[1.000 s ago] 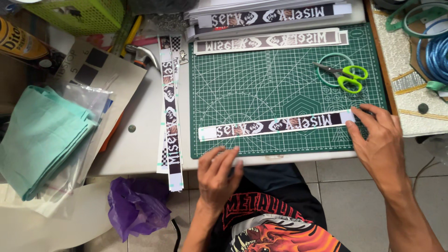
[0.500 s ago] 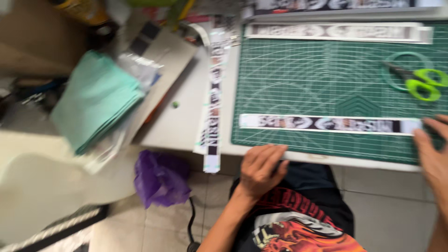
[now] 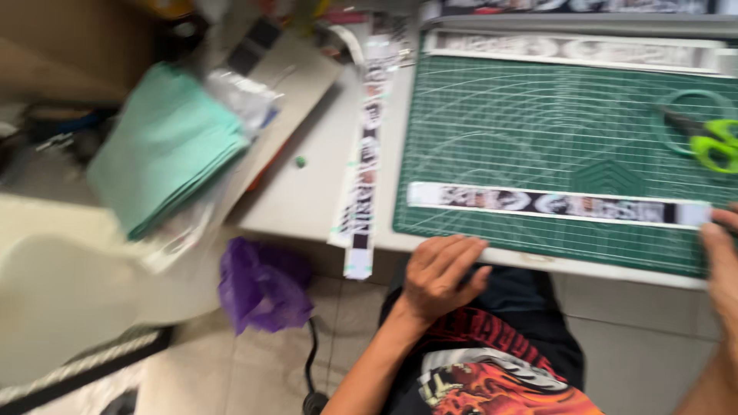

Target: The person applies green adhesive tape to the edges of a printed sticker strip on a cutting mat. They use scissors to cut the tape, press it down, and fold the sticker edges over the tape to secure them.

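On the surface (image 3: pixel 307 200), a green mat (image 3: pixel 538 131) (blurred); I see left hand (image 3: pixel 440 275) released, right hand (image 3: pixel 723 261) touching the printed strip (image 3: pixel 557 204), grip unclear.

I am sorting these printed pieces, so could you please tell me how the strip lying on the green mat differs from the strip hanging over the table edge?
The strip on the mat lies crosswise, flat on the green cutting mat; the hanging strip runs lengthwise on the bare table, left of the mat, its end past the edge. The right hand touches the mat strip's end; no hand touches the hanging one. Both are long, narrow, black-and-white printed bands.
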The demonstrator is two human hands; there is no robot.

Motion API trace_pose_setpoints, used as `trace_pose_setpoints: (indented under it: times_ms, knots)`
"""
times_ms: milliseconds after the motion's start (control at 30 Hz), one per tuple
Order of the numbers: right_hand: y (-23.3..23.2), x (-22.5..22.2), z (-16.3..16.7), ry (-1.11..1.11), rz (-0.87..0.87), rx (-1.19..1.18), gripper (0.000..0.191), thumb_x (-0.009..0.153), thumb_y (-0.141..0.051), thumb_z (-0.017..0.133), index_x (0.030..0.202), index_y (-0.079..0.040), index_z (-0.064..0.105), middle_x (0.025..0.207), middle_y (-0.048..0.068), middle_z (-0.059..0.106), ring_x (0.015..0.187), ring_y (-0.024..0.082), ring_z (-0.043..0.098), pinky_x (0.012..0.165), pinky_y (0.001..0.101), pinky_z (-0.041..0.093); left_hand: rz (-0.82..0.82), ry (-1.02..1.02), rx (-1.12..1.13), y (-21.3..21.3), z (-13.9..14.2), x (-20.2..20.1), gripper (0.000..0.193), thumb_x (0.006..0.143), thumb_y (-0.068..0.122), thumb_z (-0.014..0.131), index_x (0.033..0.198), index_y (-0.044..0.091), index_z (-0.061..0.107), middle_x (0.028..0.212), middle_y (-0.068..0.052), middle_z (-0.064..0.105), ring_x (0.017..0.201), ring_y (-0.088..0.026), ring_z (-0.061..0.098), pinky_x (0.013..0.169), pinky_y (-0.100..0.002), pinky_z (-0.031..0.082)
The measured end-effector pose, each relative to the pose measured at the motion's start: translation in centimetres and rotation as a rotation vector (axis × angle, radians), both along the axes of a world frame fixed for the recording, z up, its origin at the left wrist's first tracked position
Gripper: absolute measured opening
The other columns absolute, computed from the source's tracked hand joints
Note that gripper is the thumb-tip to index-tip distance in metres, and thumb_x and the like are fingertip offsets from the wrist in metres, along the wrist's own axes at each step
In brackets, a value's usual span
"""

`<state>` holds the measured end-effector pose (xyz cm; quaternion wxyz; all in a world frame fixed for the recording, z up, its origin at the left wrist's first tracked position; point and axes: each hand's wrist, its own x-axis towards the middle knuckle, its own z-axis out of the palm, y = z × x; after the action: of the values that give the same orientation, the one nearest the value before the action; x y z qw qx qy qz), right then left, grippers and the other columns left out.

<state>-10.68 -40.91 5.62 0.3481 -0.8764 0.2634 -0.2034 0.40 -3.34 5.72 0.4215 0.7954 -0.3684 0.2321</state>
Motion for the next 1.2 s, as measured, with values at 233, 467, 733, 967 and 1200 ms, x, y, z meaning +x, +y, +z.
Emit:
trace_pose_setpoints:
  times_ms: [233, 467, 733, 967, 1200]
  knots:
    - [1.3, 0.9, 4.8, 0.075, -0.061, -0.156, 0.017, 0.104, -0.011, 0.072, 0.120, -0.007, 0.076, 0.134, 0.012, 0.068, 0.122, 0.025, 0.065, 0.095, 0.0365, 0.051, 0.013, -0.036, -0.003, -2.2, -0.7, 0.2, 0.030, 0.092, 0.020, 0.077, 0.119, 0.007, 0.073, 0.114, -0.005, 0.074, 0.110, -0.023, 0.068, 0.099, -0.039, 0.052]
    - [2.2, 1.7, 6.1, 0.112, -0.117, -0.095, 0.022, 0.102, -0.009, 0.069, 0.123, -0.008, 0.075, 0.136, 0.011, 0.068, 0.110, 0.023, 0.067, 0.086, 0.0348, 0.052, 0.022, -0.044, 0.018, -2.5, -1.1, 0.3, 0.030, 0.093, 0.020, 0.076, 0.119, 0.007, 0.072, 0.114, -0.005, 0.074, 0.110, -0.022, 0.068, 0.099, -0.039, 0.052]
    - [1.5, 0.4, 5.5, 0.145, -0.085, -0.256, 0.012, 0.106, -0.009, 0.073, 0.117, -0.006, 0.078, 0.124, 0.011, 0.073, 0.100, 0.023, 0.072, 0.089, 0.0335, 0.058, 0.030, -0.036, 0.012, -3.0, -1.3, 0.0, 0.028, 0.093, 0.020, 0.075, 0.118, 0.007, 0.073, 0.114, -0.005, 0.074, 0.110, -0.023, 0.068, 0.098, -0.039, 0.052]
    - [2.2, 0.8, 6.9, 0.152, -0.064, -0.267, 0.013, 0.107, -0.012, 0.075, 0.119, -0.006, 0.077, 0.123, 0.011, 0.074, 0.096, 0.023, 0.072, 0.088, 0.0338, 0.058, 0.028, -0.032, 0.011, -3.0, -1.2, -0.1, 0.028, 0.092, 0.020, 0.075, 0.117, 0.008, 0.073, 0.113, -0.005, 0.074, 0.108, -0.023, 0.068, 0.098, -0.038, 0.053]
    - [1.4, 1.0, 9.0, 0.232, 0.056, -0.416, 0.025, 0.098, -0.010, 0.074, 0.123, -0.004, 0.076, 0.114, 0.016, 0.073, 0.097, 0.031, 0.072, 0.085, 0.0384, 0.056, 0.036, -0.053, 0.008, -3.2, -1.5, -0.2, 0.027, 0.092, 0.020, 0.075, 0.116, 0.008, 0.074, 0.111, -0.004, 0.074, 0.107, -0.022, 0.069, 0.097, -0.038, 0.053]
